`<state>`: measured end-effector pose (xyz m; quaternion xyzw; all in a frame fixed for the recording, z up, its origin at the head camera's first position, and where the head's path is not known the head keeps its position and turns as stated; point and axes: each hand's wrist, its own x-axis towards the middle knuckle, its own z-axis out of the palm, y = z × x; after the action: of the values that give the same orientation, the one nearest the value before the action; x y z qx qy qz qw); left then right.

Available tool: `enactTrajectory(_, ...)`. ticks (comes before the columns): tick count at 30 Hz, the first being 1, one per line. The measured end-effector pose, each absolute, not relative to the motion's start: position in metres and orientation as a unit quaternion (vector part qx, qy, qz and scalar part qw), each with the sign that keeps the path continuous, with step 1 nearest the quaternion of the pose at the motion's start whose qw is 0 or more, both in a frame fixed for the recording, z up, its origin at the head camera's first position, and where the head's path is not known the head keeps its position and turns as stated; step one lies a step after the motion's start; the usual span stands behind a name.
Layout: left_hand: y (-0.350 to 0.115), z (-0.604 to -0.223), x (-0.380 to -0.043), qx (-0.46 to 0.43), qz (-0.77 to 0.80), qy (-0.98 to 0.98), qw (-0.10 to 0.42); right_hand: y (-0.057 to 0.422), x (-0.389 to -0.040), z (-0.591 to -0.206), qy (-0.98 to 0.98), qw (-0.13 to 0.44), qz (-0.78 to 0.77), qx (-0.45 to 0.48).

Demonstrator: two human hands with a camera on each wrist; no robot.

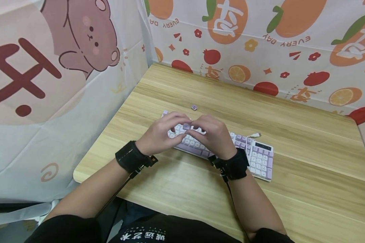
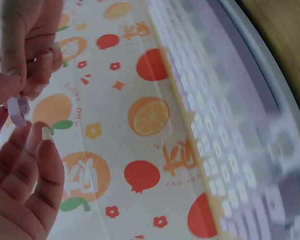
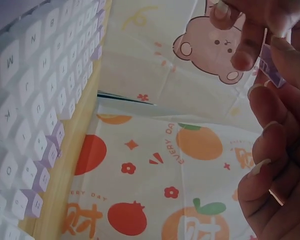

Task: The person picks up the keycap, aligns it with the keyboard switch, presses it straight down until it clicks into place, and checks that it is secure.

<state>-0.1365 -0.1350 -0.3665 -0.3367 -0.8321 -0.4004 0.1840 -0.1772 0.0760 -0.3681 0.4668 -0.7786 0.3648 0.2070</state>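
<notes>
A small light-purple keycap is held up between both hands, above the keyboard. My left hand pinches its left side with thumb and forefinger, the other fingers loosely bent. From the other side, my right hand grips it with thumb and fingertips. In the left wrist view the hollow underside of the keycap partly shows between the fingertips. The right wrist view has the keycap tilted among the fingers. The white-and-purple keyboard lies under the hands, which hide part of its keys.
Another small purple keycap lies on the wooden table behind the keyboard. A white cable with its plug rests across the keyboard's right part, near the number pad. Printed cloths hang along the table's back and left edges.
</notes>
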Motion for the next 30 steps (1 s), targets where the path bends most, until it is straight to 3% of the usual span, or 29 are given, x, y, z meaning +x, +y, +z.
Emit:
enactTrajectory(5, -0.137, -0.366, -0.138, -0.369, -0.359, -0.830, 0.215, 0.076, -0.177, -0.369, -0.792, 0.177, 0.358, 0.463)
enactTrajectory(16, -0.136, -0.374, -0.139, -0.366, -0.330, -0.832, 0.254, 0.074, -0.174, -0.371, -0.801, 0.026, 0.468, 0.372)
enactTrajectory(24, -0.140, -0.379, -0.134, -0.347, -0.327, -0.843, 0.247, 0.066, -0.174, -0.378, -0.763, -0.099, 0.564, 0.299)
enactTrajectory(30, -0.156, -0.373, -0.138, -0.351, -0.294, -0.863, 0.215, 0.066, -0.177, -0.382, -0.756, -0.116, 0.570, 0.300)
